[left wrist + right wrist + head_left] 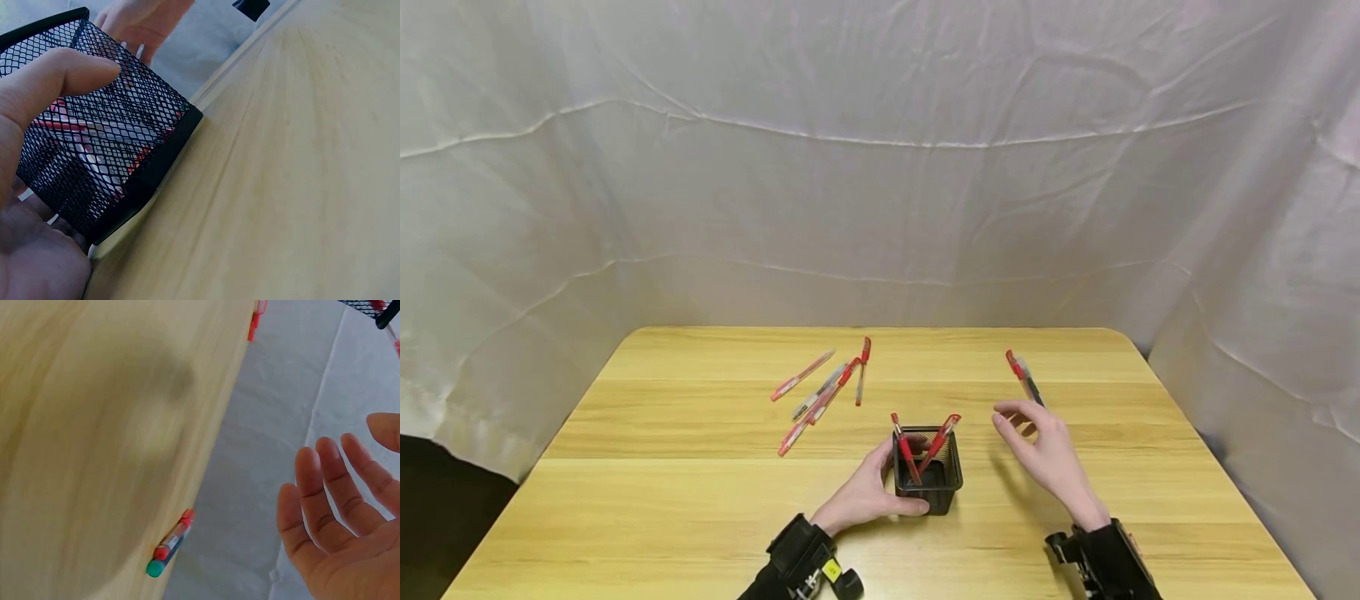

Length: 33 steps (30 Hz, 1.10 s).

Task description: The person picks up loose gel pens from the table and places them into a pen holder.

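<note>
My left hand (pixel 861 496) grips a black wire-mesh pen holder (pixel 947 498), thumb along its near side and the other fingers round the left and far sides. Two red-capped pens lean in the holder, a left pen (pixel 906 452) and a right pen (pixel 938 446), their lower parts showing through the mesh (pixel 125 94) in the left wrist view. To the right of the holder, my right hand (pixel 1041 450) is raised over the table with loosely bent fingers and nothing in them. Beyond it lie a red pen (pixel 175 534) and a green-ended pen (pixel 156 567), side by side.
Several red and clear pens lie scattered at the back left, among them a pink pen (pixel 802 375) and a red-capped pen (pixel 863 360). The wooden table (pixel 662 483) meets a pale cloth curtain (pixel 880 208) at the back and sides.
</note>
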Tool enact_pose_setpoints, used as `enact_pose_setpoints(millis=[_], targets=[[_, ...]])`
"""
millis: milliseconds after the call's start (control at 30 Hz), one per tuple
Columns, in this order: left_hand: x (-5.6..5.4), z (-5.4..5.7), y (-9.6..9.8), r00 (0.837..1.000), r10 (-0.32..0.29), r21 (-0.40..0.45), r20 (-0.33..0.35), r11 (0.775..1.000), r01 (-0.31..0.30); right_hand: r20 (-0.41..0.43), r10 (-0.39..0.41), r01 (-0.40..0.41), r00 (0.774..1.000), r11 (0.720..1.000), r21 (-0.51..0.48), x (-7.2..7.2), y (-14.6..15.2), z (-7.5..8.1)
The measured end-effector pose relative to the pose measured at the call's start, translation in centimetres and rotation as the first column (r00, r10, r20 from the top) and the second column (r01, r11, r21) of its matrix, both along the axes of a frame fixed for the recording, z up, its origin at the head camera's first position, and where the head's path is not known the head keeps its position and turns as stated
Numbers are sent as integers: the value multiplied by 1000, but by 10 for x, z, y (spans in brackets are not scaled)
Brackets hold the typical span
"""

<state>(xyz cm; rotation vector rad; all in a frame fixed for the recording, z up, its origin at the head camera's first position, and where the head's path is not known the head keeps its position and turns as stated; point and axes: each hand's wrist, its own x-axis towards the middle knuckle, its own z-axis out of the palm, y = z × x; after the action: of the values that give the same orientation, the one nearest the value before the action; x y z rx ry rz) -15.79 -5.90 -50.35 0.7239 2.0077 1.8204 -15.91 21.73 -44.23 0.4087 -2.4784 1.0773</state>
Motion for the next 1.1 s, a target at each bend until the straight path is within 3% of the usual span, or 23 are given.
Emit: enact_pose_setpoints(millis=[433,800,1100], targets=[[0,1,0,1000,1,0,-4,1000,-1,76,-47,46,996,999,19,-9,10,-6],[1,2,0,1000,-1,-3,-5,1000,1,171,-90,72,981,991,110,-21,18,-9],[1,3,-1,1000,-6,-4,15,1000,6,223,-88,49,971,983,175,-31,20,-9]])
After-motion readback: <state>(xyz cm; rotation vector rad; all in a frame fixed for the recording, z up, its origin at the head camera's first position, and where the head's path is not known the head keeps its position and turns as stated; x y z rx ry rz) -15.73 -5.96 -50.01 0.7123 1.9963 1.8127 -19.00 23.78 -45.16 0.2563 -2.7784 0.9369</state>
